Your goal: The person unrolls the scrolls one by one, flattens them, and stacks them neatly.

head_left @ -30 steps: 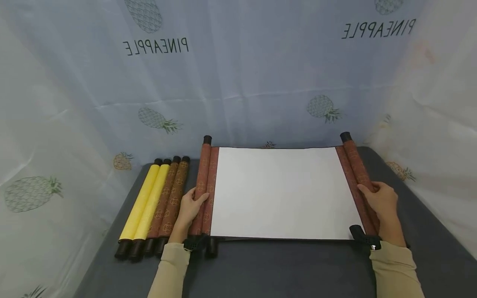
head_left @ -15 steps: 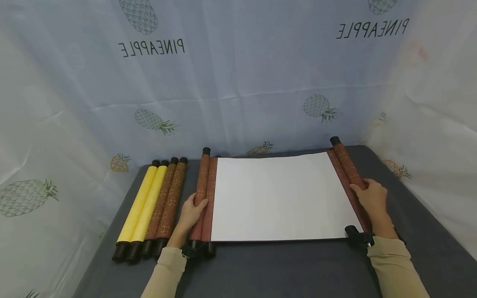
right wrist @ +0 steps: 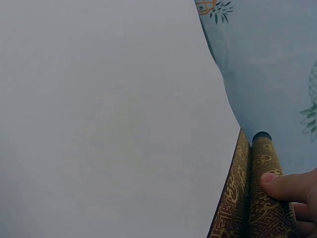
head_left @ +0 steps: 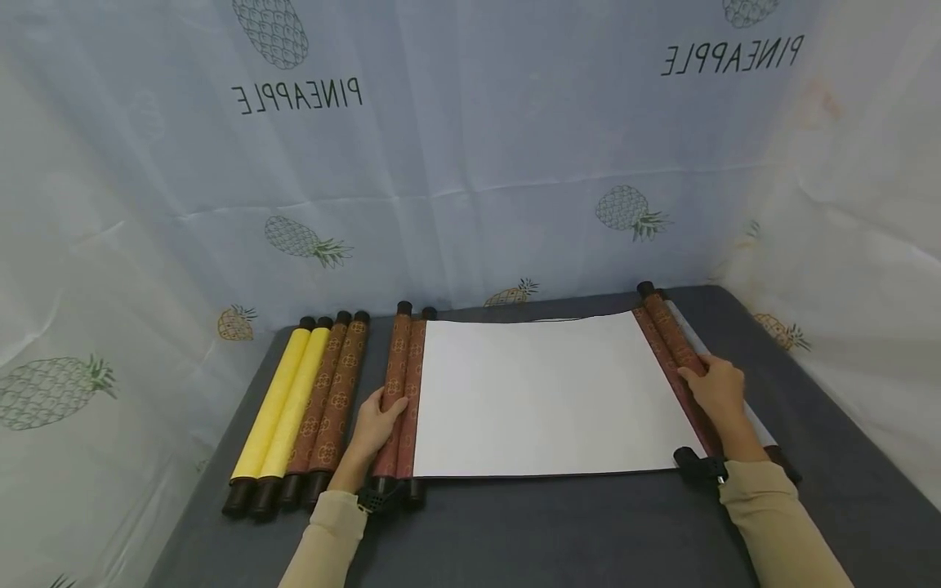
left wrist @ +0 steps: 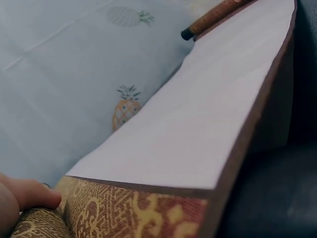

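Observation:
A hanging scroll (head_left: 544, 396) lies unrolled, its white sheet stretched between two brown patterned rollers with black end caps. My left hand (head_left: 373, 425) grips the left roller (head_left: 398, 351); in the left wrist view only a thumb (left wrist: 34, 193) shows, lying on the patterned cloth. At the other end my right hand (head_left: 716, 396) holds the right roller (head_left: 671, 331), and the right wrist view shows the thumb on top with fingers curled beneath. Black end caps (head_left: 429, 313) of another rod stick out beneath the brown strip beside the left roller.
Left of the scroll, two yellow rolled scrolls (head_left: 283, 400) and two brown rolled scrolls (head_left: 340, 400) lie side by side on the dark grey table (head_left: 559, 531). A light grey roll (head_left: 759, 426) lies right of my right hand. A pineapple-print curtain (head_left: 470, 147) hangs behind.
Both hands have brought the scroll lower and nearer, the right roller moving left as well. The light grey roll at the right and the cap under the left side have come into view.

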`<action>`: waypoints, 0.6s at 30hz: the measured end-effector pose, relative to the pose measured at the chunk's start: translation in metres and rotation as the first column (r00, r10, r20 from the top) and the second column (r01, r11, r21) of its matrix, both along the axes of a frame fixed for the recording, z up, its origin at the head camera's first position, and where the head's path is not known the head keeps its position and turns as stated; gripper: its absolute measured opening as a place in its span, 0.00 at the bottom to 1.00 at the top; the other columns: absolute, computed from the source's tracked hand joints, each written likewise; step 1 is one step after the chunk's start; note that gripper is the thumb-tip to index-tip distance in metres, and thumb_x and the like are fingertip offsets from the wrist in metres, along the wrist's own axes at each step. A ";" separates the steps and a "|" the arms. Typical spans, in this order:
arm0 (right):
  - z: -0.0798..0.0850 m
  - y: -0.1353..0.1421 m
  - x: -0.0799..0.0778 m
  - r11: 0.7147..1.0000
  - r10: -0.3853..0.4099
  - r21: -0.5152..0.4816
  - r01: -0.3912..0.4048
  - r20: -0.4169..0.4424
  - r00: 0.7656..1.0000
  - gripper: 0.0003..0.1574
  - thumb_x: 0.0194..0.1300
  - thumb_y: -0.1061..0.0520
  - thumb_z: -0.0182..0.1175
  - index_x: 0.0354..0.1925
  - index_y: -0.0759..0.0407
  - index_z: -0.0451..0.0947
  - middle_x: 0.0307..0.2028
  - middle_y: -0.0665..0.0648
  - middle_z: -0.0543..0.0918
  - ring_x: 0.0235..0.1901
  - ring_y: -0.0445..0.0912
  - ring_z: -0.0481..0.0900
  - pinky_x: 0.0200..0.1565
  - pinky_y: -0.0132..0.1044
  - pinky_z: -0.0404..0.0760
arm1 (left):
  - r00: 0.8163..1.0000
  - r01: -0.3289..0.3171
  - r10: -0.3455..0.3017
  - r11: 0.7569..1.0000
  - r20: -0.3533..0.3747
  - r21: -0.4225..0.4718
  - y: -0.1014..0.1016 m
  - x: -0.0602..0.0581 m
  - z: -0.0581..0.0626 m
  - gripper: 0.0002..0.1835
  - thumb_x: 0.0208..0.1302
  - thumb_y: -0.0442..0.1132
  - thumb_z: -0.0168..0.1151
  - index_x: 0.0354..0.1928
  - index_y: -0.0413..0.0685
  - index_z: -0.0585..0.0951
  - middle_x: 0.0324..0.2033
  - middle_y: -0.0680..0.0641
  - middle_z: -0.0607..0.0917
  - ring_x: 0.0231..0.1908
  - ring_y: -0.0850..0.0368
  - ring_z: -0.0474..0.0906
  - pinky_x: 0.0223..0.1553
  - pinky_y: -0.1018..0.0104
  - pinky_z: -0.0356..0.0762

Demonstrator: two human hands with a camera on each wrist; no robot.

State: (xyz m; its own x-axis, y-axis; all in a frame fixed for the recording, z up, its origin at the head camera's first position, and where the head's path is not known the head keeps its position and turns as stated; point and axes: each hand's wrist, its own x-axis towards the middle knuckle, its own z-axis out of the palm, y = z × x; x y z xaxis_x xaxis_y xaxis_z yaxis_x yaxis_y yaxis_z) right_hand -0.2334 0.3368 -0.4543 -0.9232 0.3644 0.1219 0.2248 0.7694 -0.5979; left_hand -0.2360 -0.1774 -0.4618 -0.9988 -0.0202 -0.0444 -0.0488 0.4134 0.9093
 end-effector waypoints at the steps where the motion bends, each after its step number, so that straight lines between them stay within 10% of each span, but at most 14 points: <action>1: -0.001 -0.001 -0.001 1.000 0.001 0.004 -0.001 0.000 1.000 0.35 0.66 0.58 0.58 0.63 0.80 0.62 0.58 0.85 0.66 0.58 0.80 0.61 0.56 0.69 0.67 | 1.000 -0.002 0.002 1.000 0.003 0.000 -0.001 -0.001 -0.002 0.30 0.71 0.39 0.53 0.67 0.25 0.60 0.56 0.24 0.75 0.52 0.35 0.78 0.51 0.49 0.80; 18: -0.012 -0.007 -0.008 1.000 -0.020 0.022 0.022 -0.061 0.998 0.29 0.63 0.60 0.59 0.57 0.79 0.69 0.56 0.83 0.71 0.57 0.78 0.66 0.57 0.67 0.67 | 1.000 -0.030 0.030 0.998 -0.001 -0.057 -0.008 -0.012 -0.013 0.31 0.70 0.36 0.54 0.69 0.27 0.59 0.60 0.25 0.72 0.58 0.33 0.74 0.57 0.45 0.75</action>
